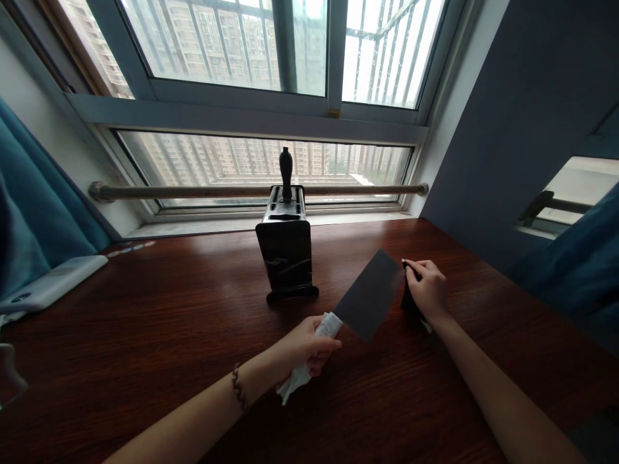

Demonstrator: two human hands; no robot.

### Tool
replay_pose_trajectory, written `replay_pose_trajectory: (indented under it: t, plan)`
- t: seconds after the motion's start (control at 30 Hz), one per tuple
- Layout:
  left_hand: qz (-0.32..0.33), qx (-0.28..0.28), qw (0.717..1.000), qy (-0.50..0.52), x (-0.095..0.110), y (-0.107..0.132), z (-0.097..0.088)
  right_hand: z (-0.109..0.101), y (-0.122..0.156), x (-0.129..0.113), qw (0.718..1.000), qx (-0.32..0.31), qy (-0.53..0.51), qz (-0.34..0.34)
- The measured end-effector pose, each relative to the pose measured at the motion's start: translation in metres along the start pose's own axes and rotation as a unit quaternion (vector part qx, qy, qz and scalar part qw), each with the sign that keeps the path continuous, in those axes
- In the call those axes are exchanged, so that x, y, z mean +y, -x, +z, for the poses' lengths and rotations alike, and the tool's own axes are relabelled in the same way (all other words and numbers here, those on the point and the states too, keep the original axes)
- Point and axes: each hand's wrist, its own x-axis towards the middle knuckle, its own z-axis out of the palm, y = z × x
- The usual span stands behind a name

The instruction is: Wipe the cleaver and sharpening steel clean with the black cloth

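Observation:
My left hand (307, 345) is closed around the handle of a cleaver, and white tissue (329, 324) is wrapped round that handle. The broad grey blade of the cleaver (370, 293) points up and to the right above the table. Near the blade's far end, my right hand (429, 289) is closed on a dark object (409, 301) that reaches down toward the tabletop. A small pale spot shows at its top and another at its bottom; the fingers hide part of it, so its kind is unclear.
A black knife block (285, 258) with one dark-handled tool (286, 171) in it stands at the middle back of the brown table (184, 335). A white device (53, 283) lies at the left, by a blue curtain (39, 200). Behind runs a horizontal rail (203, 192) before the window.

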Motion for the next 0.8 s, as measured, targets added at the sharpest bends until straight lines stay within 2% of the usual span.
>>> replay_pose_trajectory:
  t: [0.1,0.2,0.27,0.33,0.47,0.53,0.63,0.7,0.8]
  plan:
    - [0.042,0.047,0.994,-0.089,0.012,0.007,0.002,0.001,-0.005,0.008,0.998,0.029,-0.034,0.036]
    - [0.112,0.122,0.964,-0.207,0.024,0.016,0.002,0.001,-0.007,0.013,0.993,0.056,-0.078,0.073]
    - [0.144,0.18,0.921,-0.315,0.029,0.022,0.0,0.0,-0.008,0.015,0.987,0.076,-0.105,0.095]
    - [0.147,0.226,0.866,-0.42,0.028,0.025,-0.002,-0.001,-0.008,0.014,0.981,0.1,-0.121,0.112]
    - [0.126,0.272,0.773,-0.56,0.015,0.02,-0.005,-0.009,-0.007,0.003,0.973,0.161,-0.112,0.12]
    - [0.123,0.279,0.73,-0.611,0.007,0.014,-0.005,-0.016,-0.004,-0.009,0.976,0.179,-0.089,0.082]
    - [0.133,0.275,0.679,-0.667,0.0,0.008,-0.004,-0.025,0.005,-0.029,0.985,0.161,-0.045,-0.043]
    - [0.141,0.27,0.653,-0.693,-0.004,0.006,-0.003,-0.029,0.013,-0.042,0.983,0.112,-0.015,-0.142]
    - [0.147,0.271,0.624,-0.717,-0.009,0.003,-0.005,-0.031,0.029,-0.059,0.962,0.021,0.014,-0.271]
